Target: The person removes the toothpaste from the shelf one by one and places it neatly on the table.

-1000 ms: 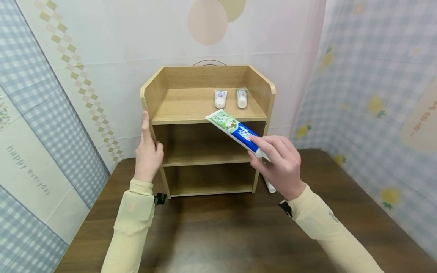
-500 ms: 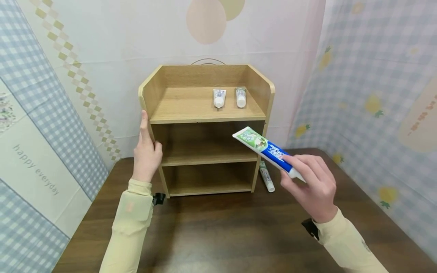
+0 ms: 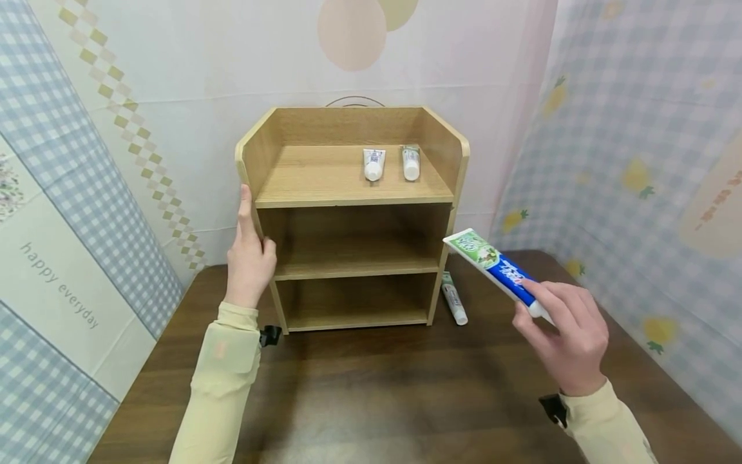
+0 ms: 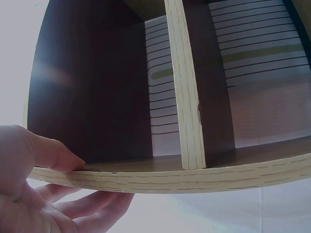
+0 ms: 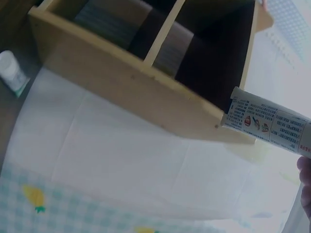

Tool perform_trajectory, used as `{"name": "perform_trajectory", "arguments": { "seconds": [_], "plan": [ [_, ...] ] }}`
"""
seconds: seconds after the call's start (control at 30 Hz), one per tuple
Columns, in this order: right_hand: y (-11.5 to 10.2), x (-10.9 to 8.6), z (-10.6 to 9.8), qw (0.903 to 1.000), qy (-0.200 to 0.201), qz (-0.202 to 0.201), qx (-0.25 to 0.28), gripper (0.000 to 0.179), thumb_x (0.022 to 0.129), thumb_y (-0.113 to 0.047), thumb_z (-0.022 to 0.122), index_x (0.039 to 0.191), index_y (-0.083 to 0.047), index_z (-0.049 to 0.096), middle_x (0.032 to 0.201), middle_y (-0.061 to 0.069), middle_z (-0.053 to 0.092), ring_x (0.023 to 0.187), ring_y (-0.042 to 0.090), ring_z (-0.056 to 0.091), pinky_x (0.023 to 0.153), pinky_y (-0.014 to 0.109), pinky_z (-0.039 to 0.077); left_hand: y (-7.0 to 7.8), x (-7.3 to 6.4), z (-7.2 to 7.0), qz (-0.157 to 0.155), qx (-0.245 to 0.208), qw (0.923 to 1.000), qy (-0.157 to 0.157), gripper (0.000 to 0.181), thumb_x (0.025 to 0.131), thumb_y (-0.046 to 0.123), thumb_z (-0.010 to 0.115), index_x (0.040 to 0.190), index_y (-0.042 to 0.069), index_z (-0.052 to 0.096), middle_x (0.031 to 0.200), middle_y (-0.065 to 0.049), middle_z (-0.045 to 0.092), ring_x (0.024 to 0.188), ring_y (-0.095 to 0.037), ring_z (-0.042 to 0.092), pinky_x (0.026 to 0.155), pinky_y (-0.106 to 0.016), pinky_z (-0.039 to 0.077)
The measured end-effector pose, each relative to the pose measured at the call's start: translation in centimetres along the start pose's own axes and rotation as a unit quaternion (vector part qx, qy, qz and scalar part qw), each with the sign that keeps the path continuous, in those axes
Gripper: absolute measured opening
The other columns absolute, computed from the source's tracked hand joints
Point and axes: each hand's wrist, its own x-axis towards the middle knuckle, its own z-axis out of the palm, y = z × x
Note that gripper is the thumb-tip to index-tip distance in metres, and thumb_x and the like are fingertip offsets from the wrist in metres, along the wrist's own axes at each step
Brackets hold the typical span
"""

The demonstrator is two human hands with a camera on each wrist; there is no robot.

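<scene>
My right hand (image 3: 568,338) pinches a blue and green toothpaste tube (image 3: 493,264) near its white cap end, between thumb and fingers. The tube is held in the air to the right of a small wooden shelf (image 3: 348,202), its flat end pointing up and left. In the right wrist view the printed back of the tube (image 5: 269,121) overlaps the shelf's side panel. My left hand (image 3: 250,270) grips the shelf's left side panel; the left wrist view has the thumb (image 4: 58,154) on the inner face and the other fingers around the outside.
Two white-capped tubes, one (image 3: 373,165) left of the other (image 3: 411,163), lie on the shelf's top board. Another tube (image 3: 455,299) lies on the dark wooden table (image 3: 371,393), beside the shelf's right foot. Patterned cloth (image 3: 626,129) hangs behind and at both sides.
My right hand has moved right and down with the toothpaste tube, away from the shelf front. The tube on the table, partly covered before, now shows fully. My left hand stays on the panel.
</scene>
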Motion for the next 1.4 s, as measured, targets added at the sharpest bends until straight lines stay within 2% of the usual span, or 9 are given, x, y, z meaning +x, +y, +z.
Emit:
{"name": "perform_trajectory", "arguments": {
  "seconds": [0.3,0.6,0.73,0.87,0.97,1.07,1.27,1.4],
  "plan": [
    [1.9,-0.6,-0.9,0.999,0.01,0.016,-0.041,0.034,0.085,-0.03,0.066,0.089,0.003,0.074,0.07,0.025,0.062,0.065,0.041,0.05,0.088,0.016,0.042,-0.1,0.0,-0.1,0.012,-0.005,0.9999,0.007,0.091,0.085,-0.005,0.043,0.156,0.034,0.0,0.161,-0.006,0.026,0.046,-0.023,0.028,0.045,-0.035,0.027],
    [3.3,-1.2,-1.1,0.9976,-0.04,0.02,-0.054,0.042,0.088,-0.035,0.063,0.09,0.005,0.073,0.074,0.026,0.066,0.067,0.041,0.052,0.093,0.011,0.038,-0.1,-0.1,-0.2,0.005,-0.004,1.0,0.003,0.091,0.086,-0.005,0.044,0.156,0.035,0.001,0.161,-0.005,0.026,0.046,-0.023,0.029,0.045,-0.035,0.028],
    [4.8,-2.1,-0.9,0.9957,-0.062,0.014,-0.068,0.041,0.089,-0.035,0.063,0.092,0.004,0.073,0.076,0.024,0.068,0.067,0.04,0.055,0.081,0.024,0.044,-0.1,-0.1,-0.3,0.001,-0.002,1.0,0.004,0.09,0.086,-0.005,0.044,0.156,0.034,0.002,0.161,-0.005,0.026,0.047,-0.023,0.029,0.046,-0.035,0.028],
    [6.4,-3.3,-1.0,0.9917,-0.092,0.017,-0.088,0.042,0.089,-0.037,0.062,0.095,0.003,0.074,0.077,0.022,0.068,0.068,0.038,0.056,0.072,0.037,0.041,-0.1,0.0,-0.2,0.004,-0.001,1.0,0.001,0.091,0.086,-0.005,0.044,0.156,0.033,0.001,0.162,-0.004,0.024,0.047,-0.022,0.029,0.046,-0.035,0.028],
    [7.5,-4.3,-1.1,0.9856,-0.129,0.022,-0.107,0.043,0.091,-0.039,0.06,0.101,0.001,0.073,0.081,0.021,0.069,0.07,0.037,0.057,0.071,0.039,0.042,-0.1,0.0,-0.2,0.005,-0.002,1.0,-0.001,0.091,0.086,-0.006,0.044,0.156,0.033,0.001,0.162,-0.002,0.022,0.047,-0.022,0.029,0.046,-0.035,0.029],
    [8.5,-5.1,-1.0,0.9773,-0.17,0.031,-0.123,0.039,0.089,-0.033,0.06,0.106,0.0,0.072,0.083,0.021,0.068,0.073,0.037,0.057,0.069,0.045,0.042,-0.1,0.0,-0.4,0.005,-0.003,1.0,-0.002,0.091,0.086,-0.006,0.044,0.156,0.034,0.001,0.163,-0.001,0.021,0.047,-0.023,0.029,0.045,-0.035,0.028],
    [10.4,-7.4,0.0,0.9588,-0.227,0.065,-0.159,0.034,0.078,-0.015,0.069,0.109,-0.002,0.071,0.081,0.017,0.068,0.075,0.033,0.058,0.061,0.044,0.044,-0.1,0.0,-0.4,0.005,-0.005,1.0,0.003,0.09,0.086,-0.006,0.044,0.156,0.034,0.001,0.163,-0.001,0.021,0.047,-0.023,0.028,0.046,-0.035,0.028],
    [11.6,-8.9,0.7,0.9446,-0.262,0.087,-0.177,0.034,0.075,-0.011,0.074,0.108,-0.003,0.072,0.077,0.016,0.067,0.073,0.032,0.057,0.053,0.045,0.044,-0.1,0.0,-0.3,0.004,-0.007,1.0,-0.001,0.091,0.086,-0.005,0.043,0.156,0.034,0.001,0.163,-0.002,0.021,0.047,-0.023,0.029,0.046,-0.035,0.028]
  ]
}}
